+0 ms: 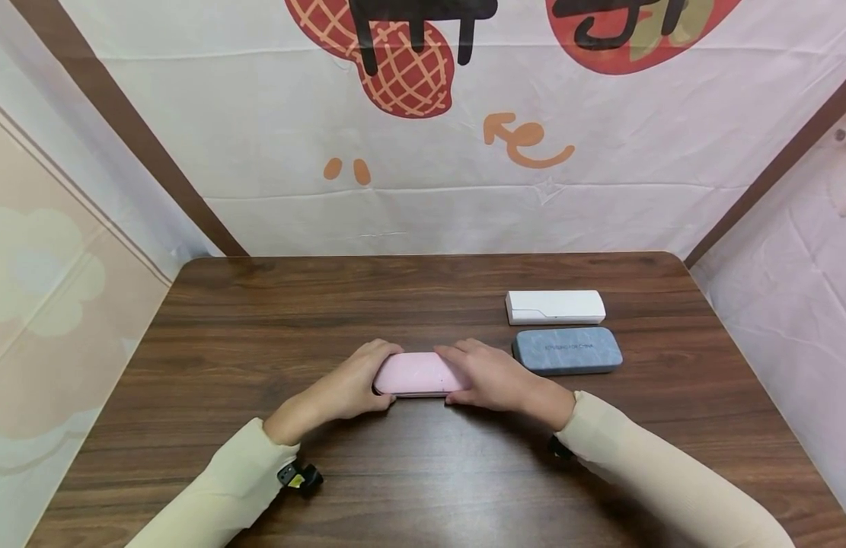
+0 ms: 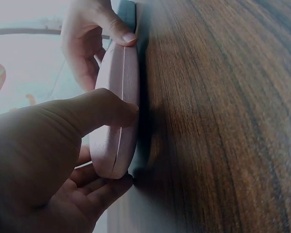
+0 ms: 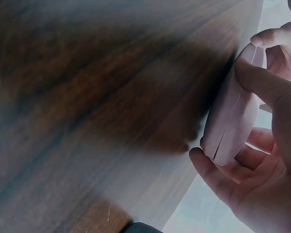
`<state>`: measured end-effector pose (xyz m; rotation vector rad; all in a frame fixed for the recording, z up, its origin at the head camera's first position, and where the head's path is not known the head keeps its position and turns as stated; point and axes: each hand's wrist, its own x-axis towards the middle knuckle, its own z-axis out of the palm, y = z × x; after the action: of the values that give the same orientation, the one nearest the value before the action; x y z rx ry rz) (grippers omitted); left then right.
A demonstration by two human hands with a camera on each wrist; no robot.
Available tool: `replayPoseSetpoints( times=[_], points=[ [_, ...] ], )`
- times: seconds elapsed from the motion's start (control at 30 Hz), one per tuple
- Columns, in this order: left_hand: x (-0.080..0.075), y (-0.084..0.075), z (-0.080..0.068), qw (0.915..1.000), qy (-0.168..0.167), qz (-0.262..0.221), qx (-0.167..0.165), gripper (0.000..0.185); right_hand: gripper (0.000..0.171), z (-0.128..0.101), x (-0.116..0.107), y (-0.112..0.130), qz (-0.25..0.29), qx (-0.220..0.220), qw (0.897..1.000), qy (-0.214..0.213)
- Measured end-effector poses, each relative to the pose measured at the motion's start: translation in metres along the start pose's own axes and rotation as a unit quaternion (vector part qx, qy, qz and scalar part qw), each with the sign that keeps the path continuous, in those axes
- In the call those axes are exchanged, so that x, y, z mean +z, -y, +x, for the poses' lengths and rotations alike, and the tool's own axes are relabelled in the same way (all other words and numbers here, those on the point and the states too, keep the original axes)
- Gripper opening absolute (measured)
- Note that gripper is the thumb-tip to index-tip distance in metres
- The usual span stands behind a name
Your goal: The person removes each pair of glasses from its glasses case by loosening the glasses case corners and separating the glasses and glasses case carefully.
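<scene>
A pink glasses case [image 1: 417, 374] lies flat on the brown wooden table [image 1: 423, 472], near its middle. My left hand [image 1: 354, 384] grips its left end, thumb on the near edge and fingers over the top. My right hand [image 1: 487, 377] grips its right end the same way. In the left wrist view the pink case [image 2: 117, 111] shows its closed seam, with my thumb on it. In the right wrist view the case [image 3: 233, 116] shows a thin slit along its seam at the end that my right hand holds.
A grey-blue glasses case [image 1: 567, 350] lies just right of my right hand. Behind it sits a white case [image 1: 555, 307]. Printed fabric walls close in the table at the back and on both sides.
</scene>
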<state>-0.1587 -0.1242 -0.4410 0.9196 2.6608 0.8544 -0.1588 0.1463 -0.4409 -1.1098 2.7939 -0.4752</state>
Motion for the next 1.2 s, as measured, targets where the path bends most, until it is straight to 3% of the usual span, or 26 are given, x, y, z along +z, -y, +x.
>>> replayPoseSetpoints(
  times=[0.73,1.2],
  points=[
    [0.002,-0.005,0.002,0.9995,-0.002,0.032,-0.001,0.061,0.074,0.004,-0.009,0.001,0.005,-0.012,1.0,0.015],
    [0.004,-0.005,0.003,0.9989,-0.024,0.041,0.003,0.061,0.07,0.017,-0.021,0.001,0.024,-0.009,0.999,0.037]
  ],
)
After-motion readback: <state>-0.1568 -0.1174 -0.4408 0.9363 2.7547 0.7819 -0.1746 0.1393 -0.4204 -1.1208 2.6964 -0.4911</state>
